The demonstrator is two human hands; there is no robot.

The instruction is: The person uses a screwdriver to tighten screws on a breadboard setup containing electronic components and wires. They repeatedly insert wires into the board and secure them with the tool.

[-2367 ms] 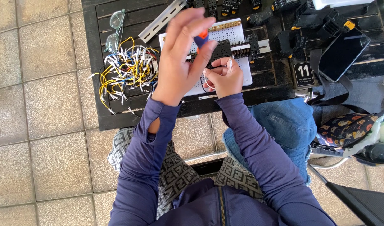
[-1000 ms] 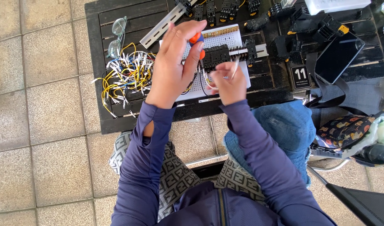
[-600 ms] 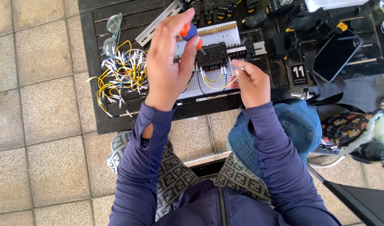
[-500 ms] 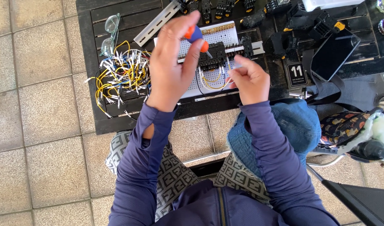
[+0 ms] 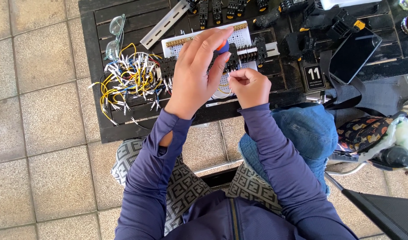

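The table (image 5: 97,66) is black with slats, and on it lies a white perforated board (image 5: 244,40) with a yellow strip along its top edge and black terminal blocks (image 5: 250,55). The left hand (image 5: 197,73) holds a screwdriver (image 5: 222,46) with an orange and blue handle, and beside it is a bundle of yellow, white and blue wires (image 5: 130,82). The sleeves (image 5: 275,151) are dark purple-blue, the cushion (image 5: 186,186) has a grey and black geometric pattern, the floor (image 5: 39,120) is beige stone tile.

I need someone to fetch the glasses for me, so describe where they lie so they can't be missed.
On the dark slatted wooden table, look at its far left corner. The clear-lensed safety glasses lie there, just beyond the tangle of yellow and white wires and left of the grey metal rail. They are the only transparent thing there.
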